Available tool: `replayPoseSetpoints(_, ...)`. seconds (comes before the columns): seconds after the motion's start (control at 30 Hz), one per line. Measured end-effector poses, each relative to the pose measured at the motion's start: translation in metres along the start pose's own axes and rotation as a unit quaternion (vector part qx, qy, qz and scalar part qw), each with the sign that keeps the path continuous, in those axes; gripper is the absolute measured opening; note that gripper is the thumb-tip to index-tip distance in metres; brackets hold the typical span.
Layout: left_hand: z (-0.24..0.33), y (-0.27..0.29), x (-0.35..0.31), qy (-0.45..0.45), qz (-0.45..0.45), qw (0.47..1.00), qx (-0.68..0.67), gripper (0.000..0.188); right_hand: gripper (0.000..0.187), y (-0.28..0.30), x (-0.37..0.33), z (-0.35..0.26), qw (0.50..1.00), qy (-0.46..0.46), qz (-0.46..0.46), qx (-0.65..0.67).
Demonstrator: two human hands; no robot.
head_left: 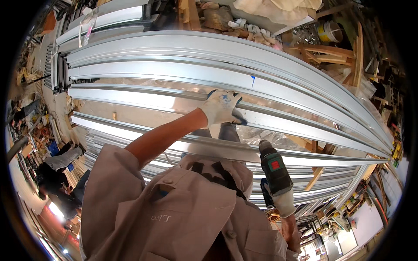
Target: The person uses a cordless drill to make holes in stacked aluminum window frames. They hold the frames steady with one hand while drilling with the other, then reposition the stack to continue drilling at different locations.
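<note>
Several long silvery metal profiles lie side by side before me. My left hand (220, 108), in a white work glove with dark blue fingertips, reaches across one metal profile (278, 125). Its fingers lie over the far side and the thumb is on the near side, gripping it. Lower right, my right hand (284, 203), gloved too, holds a dark green and black cordless drill (276, 172). The drill's bit points up and away, beside a nearer profile (209, 148). Part of the right hand is hidden behind the drill. A small blue mark (253, 81) shows on a farther profile.
More profiles (104, 19) are stacked at the far left. Wooden pieces (331, 54) and a yellow-and-white bucket (329, 32) lie at the far right. Clear plastic sheeting (270, 138) shows between the profiles. A person in dark clothing (56, 178) is at the left.
</note>
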State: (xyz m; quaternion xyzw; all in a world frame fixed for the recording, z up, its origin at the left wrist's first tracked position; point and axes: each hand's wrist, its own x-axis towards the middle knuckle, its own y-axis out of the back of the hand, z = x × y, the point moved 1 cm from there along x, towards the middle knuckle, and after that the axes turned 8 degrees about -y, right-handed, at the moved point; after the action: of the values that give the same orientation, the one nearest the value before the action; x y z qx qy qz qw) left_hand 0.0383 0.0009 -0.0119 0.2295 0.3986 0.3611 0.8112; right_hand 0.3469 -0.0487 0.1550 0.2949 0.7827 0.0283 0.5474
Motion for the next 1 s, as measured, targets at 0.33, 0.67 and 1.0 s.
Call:
replayPoseSetpoints(0.33, 0.000, -0.023, 0.007, 0.085, 0.159, 0.983, -0.046, 0.039, 0.030, -0.030, 0.015, -0.001, 0.995, 0.030, 0.023, 0.090)
replayPoseSetpoints(0.67, -0.012, -0.020, -0.008, 0.009, 0.160, 0.986, 0.051, 0.029, 0.047, -0.020, 0.055, -0.040, 0.994, 0.082, 0.032, 0.065)
replayPoseSetpoints(1.0, -0.017, -0.028, -0.001, 0.054, 0.175, 0.983, 0.018, 0.025, 0.048, -0.013, 0.060, -0.046, 0.995, 0.077, 0.017, 0.061)
